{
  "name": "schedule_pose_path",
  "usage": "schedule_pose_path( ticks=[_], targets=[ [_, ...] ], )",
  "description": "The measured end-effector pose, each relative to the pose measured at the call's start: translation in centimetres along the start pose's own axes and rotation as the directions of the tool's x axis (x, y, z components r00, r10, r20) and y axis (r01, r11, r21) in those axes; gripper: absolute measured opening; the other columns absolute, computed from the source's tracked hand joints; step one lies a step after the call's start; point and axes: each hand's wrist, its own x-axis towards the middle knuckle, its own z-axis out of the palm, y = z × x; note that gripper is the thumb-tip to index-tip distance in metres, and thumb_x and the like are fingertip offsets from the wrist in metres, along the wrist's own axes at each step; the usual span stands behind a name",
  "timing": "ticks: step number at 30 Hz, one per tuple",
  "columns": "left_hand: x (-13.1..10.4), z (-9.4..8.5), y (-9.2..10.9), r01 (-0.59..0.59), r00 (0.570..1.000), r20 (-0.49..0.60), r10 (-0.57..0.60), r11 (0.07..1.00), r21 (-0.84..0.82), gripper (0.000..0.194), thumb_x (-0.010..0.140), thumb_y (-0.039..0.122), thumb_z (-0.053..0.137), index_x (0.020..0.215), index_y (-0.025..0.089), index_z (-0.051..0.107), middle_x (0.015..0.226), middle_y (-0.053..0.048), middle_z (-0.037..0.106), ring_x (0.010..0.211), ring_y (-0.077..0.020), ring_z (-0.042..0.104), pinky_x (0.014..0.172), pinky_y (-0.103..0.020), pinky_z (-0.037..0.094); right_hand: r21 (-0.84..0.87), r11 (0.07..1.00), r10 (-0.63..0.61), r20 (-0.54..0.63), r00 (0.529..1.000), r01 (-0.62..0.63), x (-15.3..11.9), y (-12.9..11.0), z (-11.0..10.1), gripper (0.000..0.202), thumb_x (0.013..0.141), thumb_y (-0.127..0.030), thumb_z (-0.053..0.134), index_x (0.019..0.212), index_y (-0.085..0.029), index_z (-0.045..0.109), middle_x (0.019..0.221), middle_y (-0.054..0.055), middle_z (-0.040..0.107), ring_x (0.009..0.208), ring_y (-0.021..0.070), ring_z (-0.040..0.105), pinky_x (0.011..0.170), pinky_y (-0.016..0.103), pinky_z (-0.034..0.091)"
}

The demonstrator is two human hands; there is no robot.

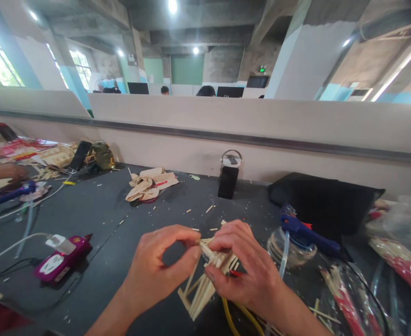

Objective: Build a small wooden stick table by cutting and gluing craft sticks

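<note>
My left hand (165, 256) pinches one end of a small bundle of pale wooden sticks (210, 254) between thumb and forefinger. The other end is gripped by my right hand (245, 261), whose fingers curl around it and hide part of its shape. Below both hands, a frame of wooden sticks (200, 296) lies on the dark table (117, 261). Whether the bundle is joined to this frame, I cannot tell. Yellow looped handles (231, 319) show under my right wrist. To the right, a blue glue gun (310, 235) rests across a clear round container (278, 247).
A phone (228, 182) leans upright near the partition (177, 144). Crumpled beige cloth (151, 184) lies at the back. A purple power strip (63, 259) with cables sits left. Bagged sticks (345, 298) and a black bag (324, 205) are right. A co-worker's hand (11, 172) shows far left.
</note>
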Motion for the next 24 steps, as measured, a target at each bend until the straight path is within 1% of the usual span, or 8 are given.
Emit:
schedule_pose_path(
  ticks=[4,9,12,18,21,24],
  targets=[
    [0.31,-0.40,-0.15,-0.014,0.999,0.051,0.017,0.998,-0.055,0.008,0.079,0.013,0.066,0.081,0.019,0.070,0.073,0.001,0.074,0.063,-0.0111,0.068,0.061,-0.018,0.052,-0.007,1.000,-0.001,0.025,1.000,0.001,-0.06,0.04,-0.04,0.022,0.078,-0.018,0.064,0.096,-0.020,0.052,0.084,0.003,0.058,0.080,0.0195,0.055,0.075,0.040,0.046],
    [0.49,-0.66,-0.25,-0.054,0.994,0.090,0.060,0.996,-0.072,0.017,0.078,0.005,0.061,0.080,0.020,0.069,0.073,0.002,0.073,0.063,-0.0106,0.067,0.061,-0.018,0.051,-0.002,1.000,-0.011,0.028,1.000,0.011,-0.18,-0.04,-0.03,0.019,0.080,-0.019,0.063,0.096,-0.019,0.053,0.084,0.003,0.058,0.079,0.0190,0.056,0.075,0.040,0.046],
    [0.38,-0.49,-0.27,-0.066,0.995,0.071,0.070,0.996,-0.056,0.020,0.076,0.002,0.059,0.080,0.019,0.068,0.072,0.002,0.073,0.063,-0.0092,0.067,0.061,-0.016,0.051,-0.007,1.000,-0.012,0.019,1.000,0.012,-0.09,-0.08,-0.08,0.018,0.079,-0.018,0.063,0.095,-0.019,0.053,0.083,0.003,0.058,0.079,0.0189,0.056,0.075,0.040,0.046],
    [0.11,0.11,-0.18,-0.079,0.996,-0.031,0.080,0.997,0.021,0.020,0.074,0.002,0.057,0.079,0.018,0.068,0.070,0.003,0.073,0.060,-0.0075,0.067,0.061,-0.014,0.050,-0.005,0.999,-0.034,-0.008,0.999,0.034,0.24,-0.08,-0.05,0.019,0.077,-0.016,0.064,0.093,-0.019,0.053,0.081,0.003,0.058,0.078,0.0188,0.055,0.074,0.038,0.046],
    [0.03,0.14,-0.18,-0.048,0.998,-0.042,0.049,0.998,0.043,0.020,0.075,0.004,0.057,0.079,0.020,0.068,0.068,0.004,0.073,0.057,-0.0081,0.066,0.061,-0.016,0.051,0.014,1.000,-0.023,-0.009,1.000,0.024,0.34,-0.18,-0.08,0.018,0.079,-0.017,0.063,0.093,-0.019,0.053,0.081,0.003,0.059,0.078,0.0189,0.055,0.074,0.039,0.046],
    [0.04,-0.04,-0.17,-0.002,1.000,-0.018,0.002,1.000,0.017,0.019,0.077,0.006,0.056,0.080,0.020,0.069,0.066,0.004,0.072,0.058,-0.0094,0.066,0.061,-0.018,0.052,0.026,0.999,-0.026,-0.011,1.000,0.027,0.44,-0.31,-0.16,0.017,0.078,-0.017,0.063,0.092,-0.019,0.053,0.080,0.003,0.058,0.077,0.0187,0.055,0.072,0.038,0.046]
  ],
)
